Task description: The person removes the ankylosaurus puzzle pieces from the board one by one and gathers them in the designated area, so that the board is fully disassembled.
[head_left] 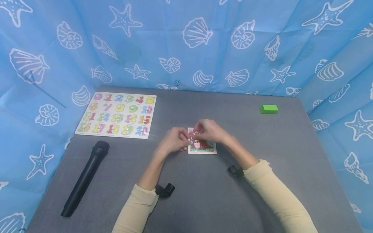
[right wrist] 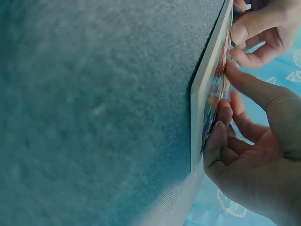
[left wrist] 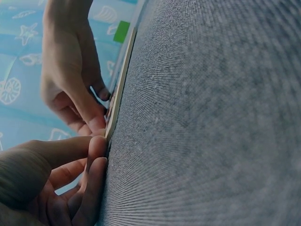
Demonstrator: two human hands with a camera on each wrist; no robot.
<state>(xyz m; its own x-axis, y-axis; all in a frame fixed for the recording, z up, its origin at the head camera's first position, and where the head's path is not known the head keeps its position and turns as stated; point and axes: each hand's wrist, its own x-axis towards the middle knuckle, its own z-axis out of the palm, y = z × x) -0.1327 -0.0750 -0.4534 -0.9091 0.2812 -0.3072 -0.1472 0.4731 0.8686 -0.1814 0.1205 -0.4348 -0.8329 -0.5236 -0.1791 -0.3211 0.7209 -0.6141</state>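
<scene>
A small wooden picture puzzle (head_left: 202, 151) with a brown animal design lies flat on the table in the head view. At its left edge my left hand (head_left: 175, 139) holds the puzzle board, thumb at the rim and other fingers curled. My right hand (head_left: 211, 131) reaches over the upper part, its thumb and fingertips pinching a brown puzzle piece (head_left: 194, 133). The two hands' fingertips nearly meet there. Seen edge-on in the right wrist view, the board (right wrist: 200, 103) has my right fingers on its picture side. Much of the picture is hidden beneath the hands.
A number puzzle board (head_left: 113, 115) lies at the back left, with a black microphone (head_left: 85, 178) in front of it. Toward the back right sits a green block (head_left: 269, 109). A blue shell-patterned curtain (head_left: 180, 42) borders the grey table (head_left: 198, 194).
</scene>
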